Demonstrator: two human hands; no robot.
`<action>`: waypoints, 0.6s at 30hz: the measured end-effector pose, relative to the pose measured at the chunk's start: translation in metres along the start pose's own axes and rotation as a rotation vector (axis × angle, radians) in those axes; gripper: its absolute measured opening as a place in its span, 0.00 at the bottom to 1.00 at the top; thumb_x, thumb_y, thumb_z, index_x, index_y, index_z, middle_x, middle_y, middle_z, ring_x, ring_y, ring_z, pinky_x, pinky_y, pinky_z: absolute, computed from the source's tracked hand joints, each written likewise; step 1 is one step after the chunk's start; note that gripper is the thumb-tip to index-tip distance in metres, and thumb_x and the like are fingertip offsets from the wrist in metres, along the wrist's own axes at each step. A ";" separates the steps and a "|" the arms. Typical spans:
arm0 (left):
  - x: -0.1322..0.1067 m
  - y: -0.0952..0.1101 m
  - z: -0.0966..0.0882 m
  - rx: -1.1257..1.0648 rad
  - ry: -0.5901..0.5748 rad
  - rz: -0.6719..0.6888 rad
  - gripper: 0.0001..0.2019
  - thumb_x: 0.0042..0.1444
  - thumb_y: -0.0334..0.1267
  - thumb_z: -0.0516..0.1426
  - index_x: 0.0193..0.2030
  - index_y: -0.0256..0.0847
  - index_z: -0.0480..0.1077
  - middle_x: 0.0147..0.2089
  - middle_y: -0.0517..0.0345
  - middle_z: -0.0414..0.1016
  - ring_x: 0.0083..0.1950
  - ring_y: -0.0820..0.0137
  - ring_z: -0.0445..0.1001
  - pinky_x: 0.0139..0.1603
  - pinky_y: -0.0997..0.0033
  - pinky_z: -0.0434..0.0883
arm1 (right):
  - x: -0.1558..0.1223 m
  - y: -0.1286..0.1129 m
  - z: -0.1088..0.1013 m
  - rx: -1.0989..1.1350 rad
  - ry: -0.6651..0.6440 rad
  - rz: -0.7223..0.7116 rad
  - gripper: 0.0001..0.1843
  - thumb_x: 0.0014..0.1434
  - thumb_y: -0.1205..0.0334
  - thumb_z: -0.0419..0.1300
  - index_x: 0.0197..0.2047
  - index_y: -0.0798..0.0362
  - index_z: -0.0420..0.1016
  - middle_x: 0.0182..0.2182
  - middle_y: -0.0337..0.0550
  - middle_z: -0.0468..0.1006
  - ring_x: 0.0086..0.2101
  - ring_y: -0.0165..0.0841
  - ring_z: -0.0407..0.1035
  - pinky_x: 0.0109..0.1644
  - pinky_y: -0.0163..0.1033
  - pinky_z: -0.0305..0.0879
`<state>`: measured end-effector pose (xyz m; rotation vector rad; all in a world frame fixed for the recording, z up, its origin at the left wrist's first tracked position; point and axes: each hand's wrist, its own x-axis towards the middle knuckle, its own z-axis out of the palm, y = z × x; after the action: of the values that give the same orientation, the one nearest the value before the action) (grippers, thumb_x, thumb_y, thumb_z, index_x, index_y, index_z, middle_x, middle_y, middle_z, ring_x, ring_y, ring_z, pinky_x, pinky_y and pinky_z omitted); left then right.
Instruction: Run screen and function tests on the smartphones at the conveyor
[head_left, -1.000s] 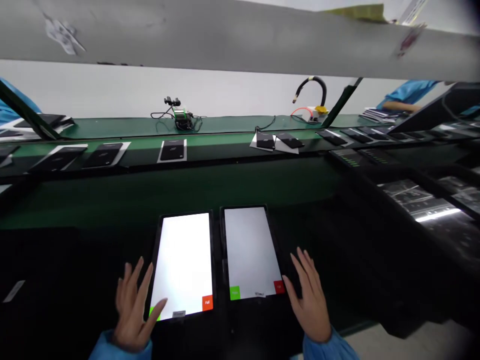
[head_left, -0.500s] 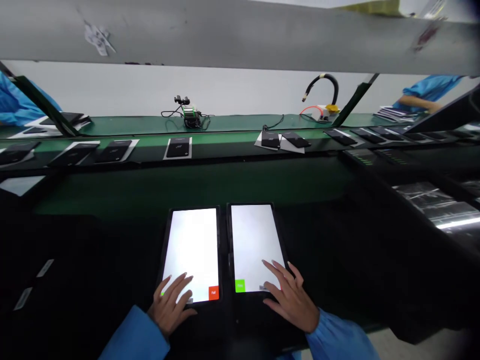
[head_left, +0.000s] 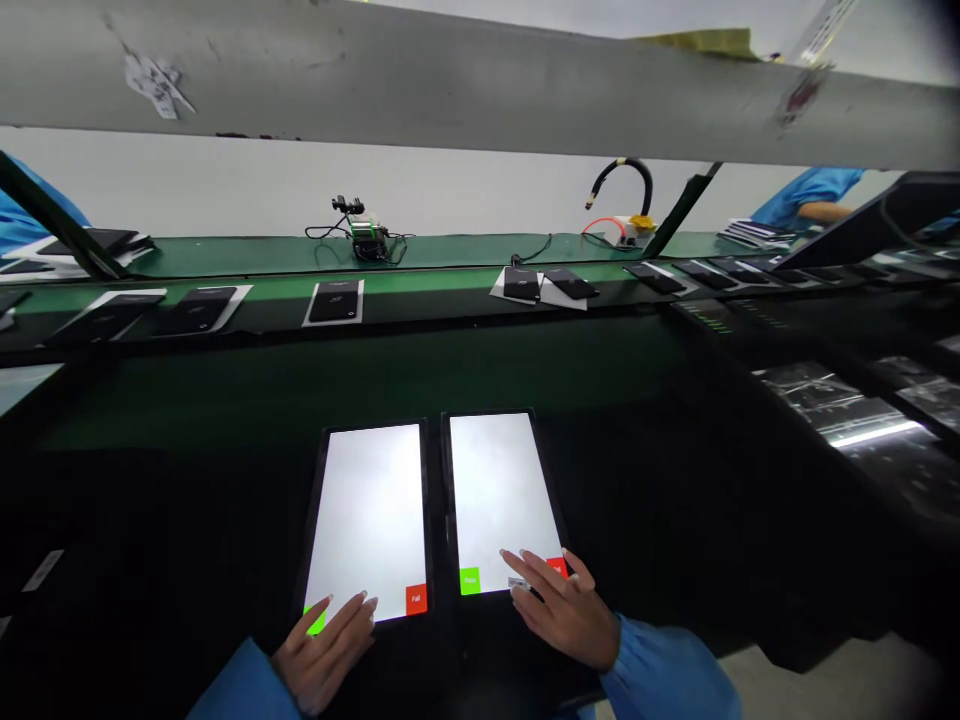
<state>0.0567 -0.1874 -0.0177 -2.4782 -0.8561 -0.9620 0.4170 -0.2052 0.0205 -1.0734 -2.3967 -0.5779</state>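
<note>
While left hand (head_left: 322,655) and right hand (head_left: 564,612) lay slack-fingered on white-lit black tablets (head_left: 371,510) (head_left: 496,490) at the dark bench's (head_left: 187,560) near edge, right fingertips (head_left: 517,557) crowding the red button (head_left: 558,566) risked a mis-tap.

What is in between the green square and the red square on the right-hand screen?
Fingertips of the right hand lie there on the right screen, by a small grey mark, as the head view shows.

Foreground's v. dim, nearly black; left screen (head_left: 367,520) & right screen (head_left: 499,495) glow white. Back wall (head_left: 465,195) bright. Edges warp, corners blur, glare strip (head_left: 874,432) far right.
</note>
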 end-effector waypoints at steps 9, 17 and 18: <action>0.005 0.000 -0.005 -0.042 0.003 -0.015 0.17 0.60 0.27 0.49 0.45 0.51 0.73 0.41 0.71 0.82 0.68 0.83 0.55 0.72 0.70 0.48 | -0.004 0.001 0.002 0.004 -0.042 0.039 0.04 0.62 0.59 0.59 0.35 0.44 0.74 0.58 0.28 0.69 0.64 0.24 0.48 0.70 0.45 0.34; 0.022 0.005 -0.010 -0.046 -0.004 -0.043 0.18 0.62 0.27 0.45 0.42 0.50 0.73 0.33 0.71 0.82 0.68 0.91 0.50 0.71 0.78 0.45 | 0.009 -0.001 -0.008 0.039 -0.124 0.159 0.09 0.63 0.56 0.57 0.46 0.35 0.74 0.50 0.28 0.77 0.56 0.30 0.64 0.66 0.45 0.48; 0.024 0.006 -0.011 -0.034 0.000 -0.044 0.18 0.62 0.27 0.45 0.42 0.51 0.73 0.32 0.71 0.82 0.68 0.91 0.49 0.71 0.78 0.44 | 0.015 0.002 -0.011 0.055 -0.145 0.187 0.11 0.64 0.53 0.56 0.49 0.37 0.72 0.52 0.33 0.76 0.56 0.33 0.64 0.65 0.48 0.50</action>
<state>0.0688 -0.1876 0.0060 -2.4969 -0.9055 -0.9992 0.4124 -0.2013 0.0383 -1.3382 -2.3831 -0.3791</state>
